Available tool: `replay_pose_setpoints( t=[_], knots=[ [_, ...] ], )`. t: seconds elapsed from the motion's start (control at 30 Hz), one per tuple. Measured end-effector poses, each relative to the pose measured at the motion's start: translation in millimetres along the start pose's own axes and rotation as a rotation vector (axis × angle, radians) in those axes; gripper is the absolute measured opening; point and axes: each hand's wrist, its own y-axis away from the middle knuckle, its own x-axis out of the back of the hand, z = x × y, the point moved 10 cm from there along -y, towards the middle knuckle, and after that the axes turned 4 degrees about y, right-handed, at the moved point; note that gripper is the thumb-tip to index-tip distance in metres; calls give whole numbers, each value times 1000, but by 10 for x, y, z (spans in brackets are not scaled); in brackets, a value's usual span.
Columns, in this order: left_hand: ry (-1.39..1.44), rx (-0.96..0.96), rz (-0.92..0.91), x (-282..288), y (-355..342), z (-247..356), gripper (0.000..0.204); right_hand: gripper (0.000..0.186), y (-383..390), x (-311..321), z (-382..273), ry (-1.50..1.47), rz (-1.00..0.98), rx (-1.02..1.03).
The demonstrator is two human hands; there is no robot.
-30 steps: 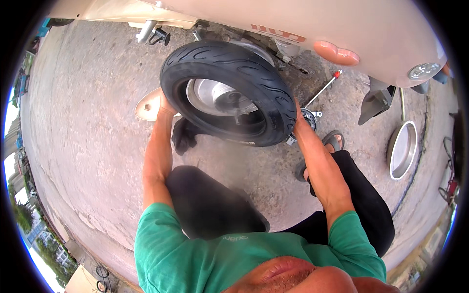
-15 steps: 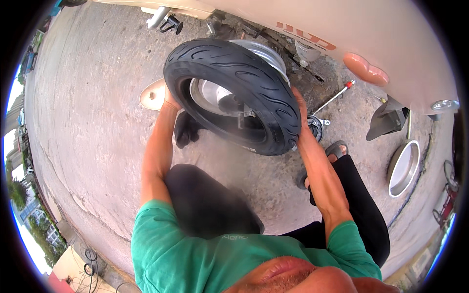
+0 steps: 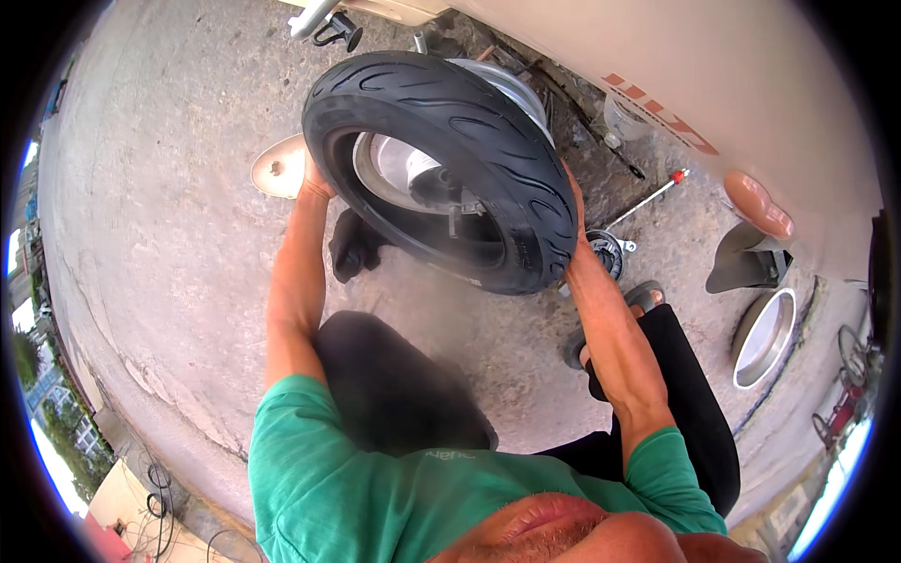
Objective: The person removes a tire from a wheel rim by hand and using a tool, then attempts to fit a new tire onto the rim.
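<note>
Black tyre [image 3: 460, 117]: clamped at a tilt between my left hand [image 3: 317, 174] and my right hand [image 3: 576, 214], one per side. Position: directly in front of me, silver rim [image 3: 383, 169] visible through its opening.

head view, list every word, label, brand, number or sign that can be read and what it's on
Glossy beige vehicle panel: reddish lettering, wording not copied here.
Green short-sleeved cloth shirt: small pale lettering, wording likewise not copied.
Black rubber tire: faint sidewall marking, too small and blurred to read.
</note>
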Motion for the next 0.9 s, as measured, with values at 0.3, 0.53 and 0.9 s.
replay_pose_setpoints(
  t=[0.3,0.53,0.9],
  knots=[
    [-54,-28,-14,-168,118,-48,58,47,-89,244,2,212,-31,-2],
    [-97,74,26,-178,-114,-136,73,61,40,290,-33,66,-21,-32],
    [-275,3,-12,-187,-35,95,80,84,498,97,-599,43,50,44]
  ],
)
